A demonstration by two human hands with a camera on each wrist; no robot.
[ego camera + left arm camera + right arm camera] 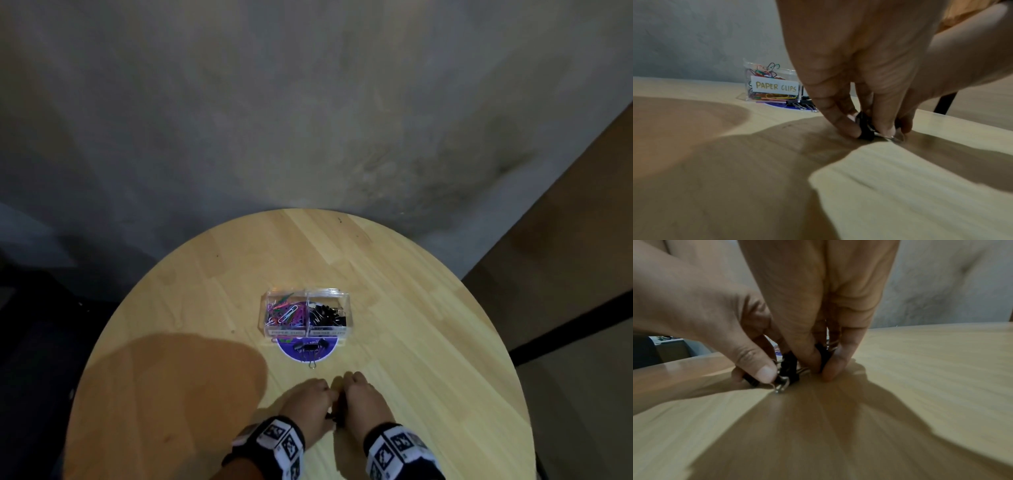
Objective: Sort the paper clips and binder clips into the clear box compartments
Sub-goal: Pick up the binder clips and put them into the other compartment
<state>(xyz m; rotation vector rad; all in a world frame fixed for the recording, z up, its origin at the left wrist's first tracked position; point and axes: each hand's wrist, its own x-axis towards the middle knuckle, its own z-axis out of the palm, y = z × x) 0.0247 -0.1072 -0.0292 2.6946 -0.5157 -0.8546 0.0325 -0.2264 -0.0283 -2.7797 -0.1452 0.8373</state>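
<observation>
A round wooden table (394,291) stood in front of a grey wall, and the clear box (306,313) was set near its middle. The left side of the box, marked "PAPER CLIPS", was packed with coloured paper clips (284,313), and the right side was packed with black binder clips (326,314), so most of the sorting looked done. A few loose binder clips (308,348) were left on a purple disc (291,350) just in front of the box. Close to the person, well apart from the box, a small bunch of black binder clips (789,368) was being picked up off the table. The left hand (308,399) was curled, and one clip was pinched between its thumb and fingers. The right hand (363,397) was curled too, with another black clip pinched at its fingertips. These clips, and the ones on the disc, probably had to be put in the right side.
</observation>
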